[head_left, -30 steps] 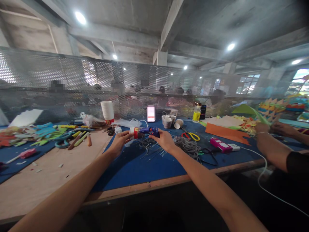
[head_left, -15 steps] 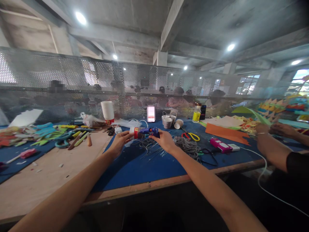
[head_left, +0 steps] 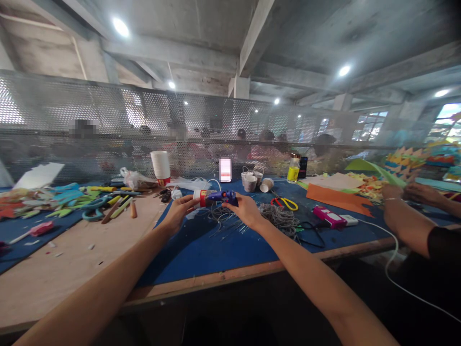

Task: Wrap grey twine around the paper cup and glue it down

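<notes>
My left hand (head_left: 179, 212) is closed around a small paper cup (head_left: 200, 196) with a red band, held on its side above the blue mat (head_left: 230, 250). My right hand (head_left: 245, 210) grips a blue glue gun (head_left: 223, 196) whose nozzle points at the cup. Under both hands lie grey twine (head_left: 279, 215) and thin wire pieces (head_left: 226, 223).
A stack of white cups (head_left: 160, 166), a phone (head_left: 225, 169), small wrapped cups (head_left: 254, 181), a yellow bottle (head_left: 293, 169), yellow scissors (head_left: 286, 201) and a pink box (head_left: 329, 216) sit around. Coloured paper pieces (head_left: 54, 199) lie left. A co-worker's hands (head_left: 403, 192) handle green paper at right. Mesh screen behind.
</notes>
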